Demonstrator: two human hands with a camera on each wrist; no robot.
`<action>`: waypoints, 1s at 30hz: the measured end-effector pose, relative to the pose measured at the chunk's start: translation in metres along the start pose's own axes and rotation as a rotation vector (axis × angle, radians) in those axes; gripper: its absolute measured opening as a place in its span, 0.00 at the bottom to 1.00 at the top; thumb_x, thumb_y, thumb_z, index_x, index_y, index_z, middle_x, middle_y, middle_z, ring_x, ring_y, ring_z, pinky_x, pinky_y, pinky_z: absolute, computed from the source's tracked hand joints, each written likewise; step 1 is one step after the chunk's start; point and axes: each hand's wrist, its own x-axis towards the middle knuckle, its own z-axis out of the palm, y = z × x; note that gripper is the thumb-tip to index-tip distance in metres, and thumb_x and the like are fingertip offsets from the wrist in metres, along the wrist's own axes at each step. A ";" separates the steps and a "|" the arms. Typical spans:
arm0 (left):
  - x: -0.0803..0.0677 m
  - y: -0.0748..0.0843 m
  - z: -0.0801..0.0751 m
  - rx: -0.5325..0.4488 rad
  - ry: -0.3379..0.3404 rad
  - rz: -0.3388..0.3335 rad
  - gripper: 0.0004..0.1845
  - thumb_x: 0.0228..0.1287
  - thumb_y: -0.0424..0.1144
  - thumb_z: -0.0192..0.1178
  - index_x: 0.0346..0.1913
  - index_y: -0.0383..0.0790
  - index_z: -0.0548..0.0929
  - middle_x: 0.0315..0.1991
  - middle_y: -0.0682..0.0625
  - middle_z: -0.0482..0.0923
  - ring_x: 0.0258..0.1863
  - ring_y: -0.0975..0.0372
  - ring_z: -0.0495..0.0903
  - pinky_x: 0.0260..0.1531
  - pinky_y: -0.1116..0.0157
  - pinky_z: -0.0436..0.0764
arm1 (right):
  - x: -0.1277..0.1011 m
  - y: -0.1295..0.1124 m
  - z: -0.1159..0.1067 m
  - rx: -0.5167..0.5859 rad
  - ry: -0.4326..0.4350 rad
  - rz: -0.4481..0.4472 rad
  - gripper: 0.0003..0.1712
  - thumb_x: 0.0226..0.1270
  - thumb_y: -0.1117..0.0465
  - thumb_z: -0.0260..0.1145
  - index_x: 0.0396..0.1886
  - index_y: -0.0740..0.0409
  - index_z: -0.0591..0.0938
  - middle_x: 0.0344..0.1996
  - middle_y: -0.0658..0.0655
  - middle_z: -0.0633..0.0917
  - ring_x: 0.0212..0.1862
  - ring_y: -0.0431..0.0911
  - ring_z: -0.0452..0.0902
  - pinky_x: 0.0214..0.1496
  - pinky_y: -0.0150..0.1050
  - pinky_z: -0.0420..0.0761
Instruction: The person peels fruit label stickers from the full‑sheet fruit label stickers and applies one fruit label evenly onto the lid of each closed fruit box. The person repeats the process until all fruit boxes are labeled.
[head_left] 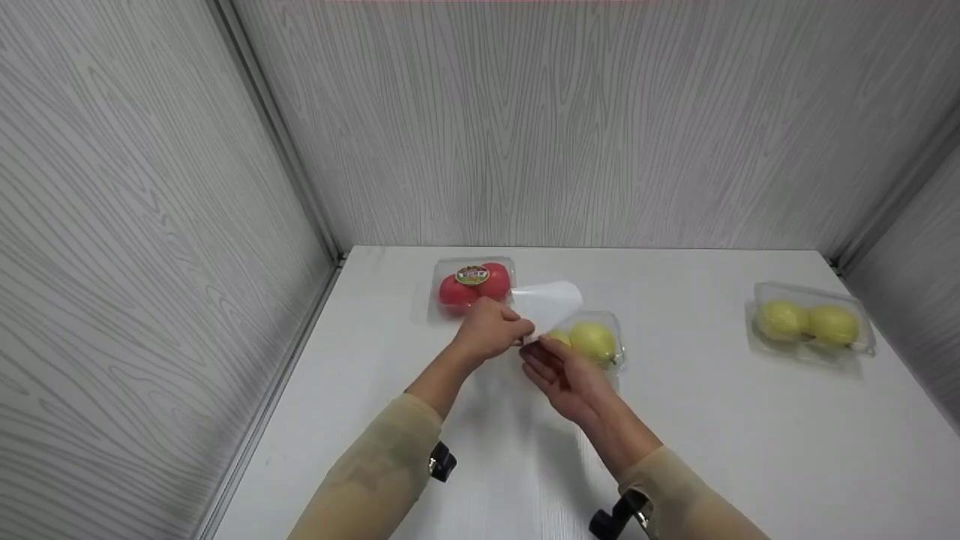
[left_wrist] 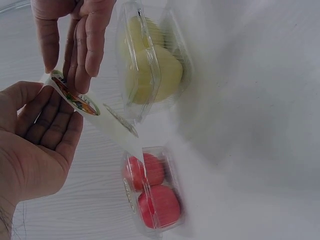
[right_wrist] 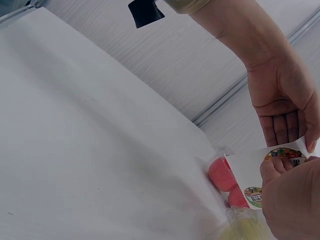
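Note:
A white sheet of fruit stickers (head_left: 551,300) is pinched at one end between thumb and fingers of my left hand (head_left: 491,330). My right hand (head_left: 574,379) meets it there, its thumb and fingertips at an oval printed sticker (left_wrist: 82,102). A second oval sticker (left_wrist: 120,120) lies farther along the sheet. Beneath the right fingers is a clear plastic box of yellow-green pears (head_left: 592,343), partly hidden. Behind the left hand a clear box holds red fruit (head_left: 495,281), with an oval sticker (head_left: 472,275) on its lid.
Another clear box of yellow-green pears (head_left: 832,325) stands at the right of the white table (head_left: 697,420). Grey wood-grain panels (head_left: 525,127) rise behind the table and at both sides. Each forearm carries a black wrist device (head_left: 442,461).

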 end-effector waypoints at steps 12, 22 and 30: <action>0.001 -0.004 0.001 -0.033 0.018 -0.013 0.10 0.64 0.39 0.68 0.30 0.39 0.95 0.25 0.56 0.87 0.26 0.64 0.71 0.24 0.67 0.67 | 0.002 0.001 -0.002 -0.012 -0.007 0.001 0.09 0.82 0.64 0.61 0.47 0.66 0.84 0.44 0.62 0.92 0.52 0.50 0.89 0.70 0.49 0.76; 0.001 -0.005 0.001 -0.219 0.019 -0.115 0.10 0.65 0.39 0.68 0.30 0.38 0.93 0.30 0.52 0.85 0.34 0.61 0.78 0.40 0.62 0.82 | 0.002 0.001 -0.003 -0.018 0.004 -0.006 0.14 0.82 0.64 0.61 0.58 0.69 0.80 0.56 0.68 0.88 0.58 0.53 0.87 0.70 0.49 0.76; 0.002 -0.008 0.002 -0.432 0.025 -0.208 0.11 0.66 0.37 0.68 0.43 0.31 0.92 0.39 0.46 0.90 0.39 0.58 0.89 0.51 0.59 0.87 | 0.003 0.002 -0.004 -0.039 -0.009 -0.030 0.13 0.82 0.65 0.60 0.58 0.68 0.78 0.49 0.64 0.90 0.56 0.51 0.88 0.70 0.49 0.76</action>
